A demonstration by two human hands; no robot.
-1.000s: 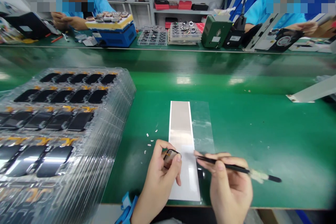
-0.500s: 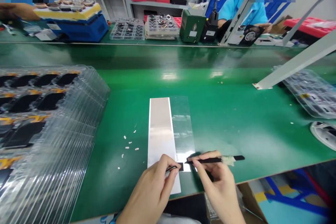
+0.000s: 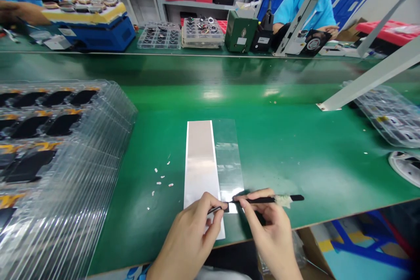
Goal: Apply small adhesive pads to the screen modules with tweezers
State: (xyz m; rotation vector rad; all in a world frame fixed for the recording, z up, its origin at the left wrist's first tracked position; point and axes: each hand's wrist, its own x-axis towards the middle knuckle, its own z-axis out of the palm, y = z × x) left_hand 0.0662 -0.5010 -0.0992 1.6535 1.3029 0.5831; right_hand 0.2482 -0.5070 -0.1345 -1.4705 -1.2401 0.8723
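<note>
In the head view, the person's left hand [image 3: 190,232] was pressed together, thumb and fingers pinching a thin dark piece [image 3: 215,210] seen almost edge-on and too slim to identify. The right hand [image 3: 269,227] pinched a slender black-handled tool [image 3: 259,200] like a pen, with a tuft of white fibre [image 3: 284,201] around its shaft behind the fingers. The tool's pointed tip ended just beside the left hand. Both hands were over the near end of a long pale metallic film strip [image 3: 200,166] lying on the green bench mat [image 3: 295,148], with a clear plastic strip [image 3: 228,153] directly alongside. A small dark patch [image 3: 226,209] showed on the film under the fingers; whether it was a part or a shadow could not be told. Small white flecks [image 3: 158,182] lay on the mat left of the strip. Further left stood stacked clear plastic trays [image 3: 121,113] of black panels with orange tabs, and another clear tray [image 3: 387,116] lay to the right. Across the bench, a co-worker's hand [image 3: 19,13] was near a blue machine [image 3: 98,37].
</note>
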